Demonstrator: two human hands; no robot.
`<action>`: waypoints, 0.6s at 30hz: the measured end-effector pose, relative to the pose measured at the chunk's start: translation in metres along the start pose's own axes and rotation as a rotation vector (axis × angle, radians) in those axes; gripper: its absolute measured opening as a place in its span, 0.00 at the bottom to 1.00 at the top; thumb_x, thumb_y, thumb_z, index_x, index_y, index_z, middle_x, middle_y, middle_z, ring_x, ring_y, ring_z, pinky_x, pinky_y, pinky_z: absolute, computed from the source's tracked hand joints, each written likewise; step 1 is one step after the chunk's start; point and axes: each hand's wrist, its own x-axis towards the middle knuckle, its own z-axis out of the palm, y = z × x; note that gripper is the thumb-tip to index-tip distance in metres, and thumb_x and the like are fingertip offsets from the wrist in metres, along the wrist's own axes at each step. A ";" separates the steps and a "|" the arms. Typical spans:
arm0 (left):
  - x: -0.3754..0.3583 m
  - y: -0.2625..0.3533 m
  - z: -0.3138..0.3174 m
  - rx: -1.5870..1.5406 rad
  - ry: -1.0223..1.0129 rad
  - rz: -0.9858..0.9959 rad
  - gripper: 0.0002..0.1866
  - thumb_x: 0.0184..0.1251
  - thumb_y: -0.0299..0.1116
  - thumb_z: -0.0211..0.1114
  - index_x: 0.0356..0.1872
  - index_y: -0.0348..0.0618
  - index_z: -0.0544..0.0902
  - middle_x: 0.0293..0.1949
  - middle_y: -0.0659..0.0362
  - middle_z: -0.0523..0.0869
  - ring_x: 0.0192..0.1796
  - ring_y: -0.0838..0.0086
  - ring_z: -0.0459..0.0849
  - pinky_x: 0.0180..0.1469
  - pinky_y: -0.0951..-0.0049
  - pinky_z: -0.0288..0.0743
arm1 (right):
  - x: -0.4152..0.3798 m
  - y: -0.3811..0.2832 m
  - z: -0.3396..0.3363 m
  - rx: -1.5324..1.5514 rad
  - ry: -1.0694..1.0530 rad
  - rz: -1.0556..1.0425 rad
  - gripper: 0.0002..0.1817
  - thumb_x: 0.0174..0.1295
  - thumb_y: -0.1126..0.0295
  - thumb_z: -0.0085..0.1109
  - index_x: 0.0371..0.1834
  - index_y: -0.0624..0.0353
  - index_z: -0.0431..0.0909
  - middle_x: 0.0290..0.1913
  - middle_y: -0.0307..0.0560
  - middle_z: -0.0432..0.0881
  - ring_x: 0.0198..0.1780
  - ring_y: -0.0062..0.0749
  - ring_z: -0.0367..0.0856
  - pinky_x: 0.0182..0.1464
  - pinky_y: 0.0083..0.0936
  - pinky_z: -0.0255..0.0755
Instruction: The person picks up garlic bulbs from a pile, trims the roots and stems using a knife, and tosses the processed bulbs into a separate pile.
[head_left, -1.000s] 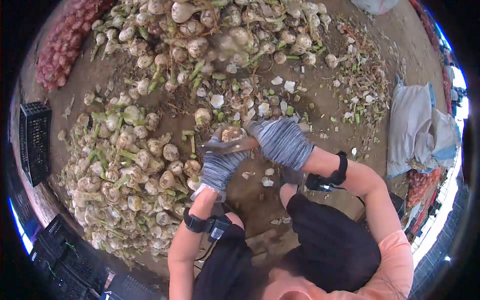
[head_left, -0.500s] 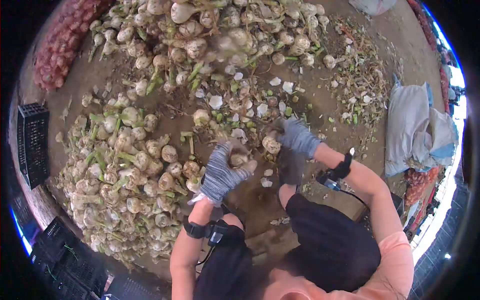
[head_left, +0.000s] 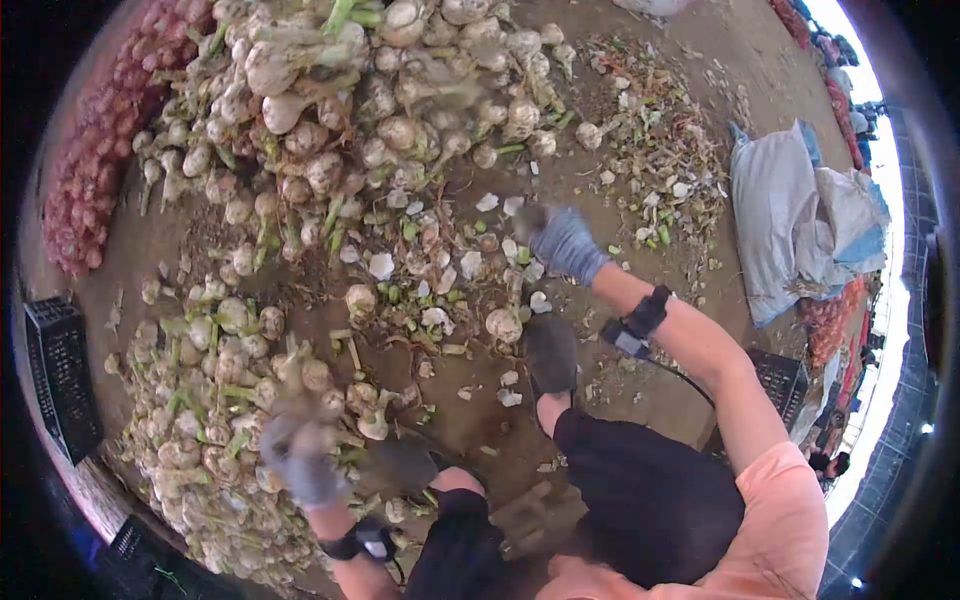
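My left hand (head_left: 305, 460), in a grey knitted glove, hangs over the near pile of garlic bulbs (head_left: 185, 450) on the left. Motion smears its fingers. My right hand (head_left: 562, 242), gloved the same way, is curled closed over the littered ground beyond my right shoe (head_left: 551, 355). A blurred dark shape at its fingers matches the thin dark blade that stuck out there earlier. Between my hands, a single garlic bulb (head_left: 504, 325) lies just left of that shoe. Another bulb (head_left: 360, 299) sits farther left, beside cut stems and white peelings (head_left: 440, 275).
A large heap of garlic with stems (head_left: 400, 130) fills the far side. Red net sacks (head_left: 110, 140) line the far left, above a black crate (head_left: 62, 375). White woven sacks (head_left: 780, 220) stand at right. Dry trimmings (head_left: 670, 160) lie before them.
My left hand has swung from the middle to the left pile; the bulb seen at its fingers no longer shows there. My right hand has moved farther from me. The view has shifted.
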 end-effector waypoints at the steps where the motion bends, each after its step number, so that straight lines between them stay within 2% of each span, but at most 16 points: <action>1: -0.005 0.007 -0.013 -0.060 0.118 -0.110 0.07 0.50 0.26 0.60 0.32 0.39 0.74 0.33 0.54 0.78 0.38 0.67 0.77 0.37 0.70 0.76 | 0.010 -0.001 -0.009 0.173 0.178 -0.017 0.20 0.55 0.53 0.54 0.33 0.63 0.78 0.30 0.62 0.79 0.34 0.51 0.79 0.37 0.39 0.72; 2: 0.000 0.013 -0.024 -0.241 -0.014 -0.151 0.12 0.48 0.34 0.62 0.31 0.38 0.74 0.31 0.55 0.76 0.36 0.69 0.76 0.35 0.71 0.75 | 0.021 -0.005 -0.018 0.352 0.345 -0.040 0.21 0.55 0.53 0.55 0.33 0.63 0.78 0.30 0.62 0.79 0.34 0.50 0.79 0.38 0.38 0.72; 4: -0.006 -0.003 -0.042 -0.367 0.128 -0.191 0.12 0.53 0.36 0.59 0.21 0.43 0.67 0.22 0.63 0.68 0.25 0.76 0.68 0.30 0.77 0.66 | 0.040 -0.004 -0.028 0.122 0.312 -0.044 0.21 0.55 0.53 0.56 0.35 0.62 0.78 0.31 0.61 0.80 0.36 0.52 0.78 0.40 0.39 0.71; 5: -0.003 0.000 -0.039 -0.365 0.050 -0.188 0.12 0.54 0.36 0.59 0.20 0.46 0.66 0.24 0.64 0.66 0.24 0.76 0.66 0.29 0.73 0.63 | 0.052 0.002 -0.027 -0.006 0.291 -0.013 0.22 0.54 0.52 0.57 0.39 0.63 0.77 0.33 0.61 0.79 0.37 0.54 0.77 0.41 0.39 0.71; 6: -0.006 0.005 -0.032 -0.409 0.249 -0.280 0.12 0.53 0.36 0.60 0.20 0.48 0.66 0.24 0.65 0.65 0.23 0.76 0.63 0.28 0.72 0.59 | 0.062 0.008 -0.022 -0.134 0.268 0.013 0.24 0.53 0.52 0.58 0.42 0.63 0.76 0.35 0.62 0.79 0.38 0.55 0.76 0.43 0.40 0.70; 8: 0.001 0.019 -0.022 -0.412 0.066 -0.224 0.10 0.53 0.36 0.61 0.21 0.47 0.69 0.24 0.65 0.67 0.24 0.75 0.66 0.30 0.71 0.62 | 0.066 -0.006 -0.033 -0.227 0.476 -0.069 0.32 0.51 0.48 0.60 0.49 0.66 0.72 0.41 0.65 0.78 0.44 0.56 0.75 0.46 0.40 0.69; 9: 0.000 0.015 -0.029 -0.408 0.048 -0.209 0.10 0.52 0.37 0.61 0.22 0.47 0.70 0.24 0.65 0.67 0.24 0.75 0.67 0.30 0.71 0.63 | 0.072 -0.011 -0.039 -0.208 0.462 -0.086 0.32 0.51 0.48 0.60 0.49 0.66 0.72 0.41 0.65 0.78 0.44 0.56 0.75 0.46 0.40 0.69; 10: -0.003 0.007 -0.039 -0.407 0.025 -0.197 0.09 0.52 0.37 0.62 0.23 0.46 0.71 0.24 0.65 0.67 0.24 0.74 0.68 0.30 0.70 0.63 | 0.079 -0.015 -0.045 -0.158 0.414 0.009 0.36 0.50 0.46 0.60 0.50 0.68 0.70 0.44 0.66 0.77 0.46 0.55 0.75 0.48 0.40 0.69; 11: -0.008 0.009 -0.049 -0.409 0.108 -0.334 0.08 0.51 0.35 0.62 0.27 0.43 0.75 0.29 0.63 0.74 0.29 0.75 0.73 0.35 0.73 0.68 | 0.086 -0.016 -0.047 -0.114 0.371 0.111 0.39 0.49 0.44 0.60 0.52 0.70 0.68 0.46 0.67 0.75 0.49 0.55 0.74 0.50 0.40 0.69; 12: -0.011 0.013 -0.057 -0.407 0.104 -0.333 0.08 0.51 0.35 0.62 0.27 0.43 0.75 0.29 0.63 0.74 0.29 0.75 0.73 0.35 0.73 0.68 | 0.097 -0.013 -0.043 -0.112 0.374 0.113 0.39 0.49 0.44 0.60 0.52 0.70 0.68 0.46 0.67 0.75 0.49 0.55 0.74 0.50 0.40 0.69; 14: -0.007 0.027 -0.052 0.379 0.137 0.046 0.08 0.52 0.29 0.62 0.33 0.39 0.78 0.33 0.59 0.79 0.34 0.72 0.78 0.39 0.72 0.72 | 0.120 0.007 -0.038 -0.168 0.347 0.130 0.41 0.48 0.42 0.60 0.53 0.71 0.68 0.48 0.67 0.75 0.52 0.54 0.73 0.51 0.39 0.68; 15: -0.013 0.028 -0.073 0.617 0.266 0.127 0.10 0.52 0.28 0.63 0.36 0.37 0.78 0.36 0.57 0.80 0.37 0.69 0.78 0.42 0.72 0.73 | 0.122 0.013 -0.036 -0.238 0.378 0.157 0.41 0.48 0.41 0.59 0.52 0.70 0.69 0.48 0.67 0.75 0.51 0.56 0.73 0.50 0.39 0.69; 16: -0.017 0.035 -0.106 0.851 0.395 0.208 0.12 0.53 0.27 0.63 0.40 0.35 0.79 0.39 0.54 0.81 0.41 0.66 0.79 0.45 0.71 0.74 | 0.121 0.020 -0.034 -0.126 0.367 0.145 0.39 0.48 0.40 0.58 0.48 0.69 0.71 0.44 0.67 0.76 0.49 0.57 0.74 0.49 0.40 0.69; 17: -0.018 0.061 -0.165 1.200 0.343 0.190 0.15 0.54 0.27 0.64 0.43 0.34 0.77 0.43 0.52 0.80 0.45 0.67 0.78 0.48 0.70 0.73 | 0.127 0.033 -0.030 -0.179 0.342 0.155 0.36 0.48 0.42 0.59 0.44 0.69 0.72 0.41 0.65 0.78 0.46 0.58 0.75 0.47 0.40 0.70; 18: 0.009 0.078 -0.117 1.465 0.724 0.371 0.22 0.56 0.28 0.61 0.54 0.35 0.69 0.38 0.55 0.81 0.33 0.75 0.78 0.32 0.76 0.73 | 0.126 0.043 -0.023 -0.041 0.477 0.044 0.32 0.48 0.46 0.60 0.42 0.69 0.73 0.38 0.64 0.78 0.44 0.57 0.76 0.47 0.39 0.70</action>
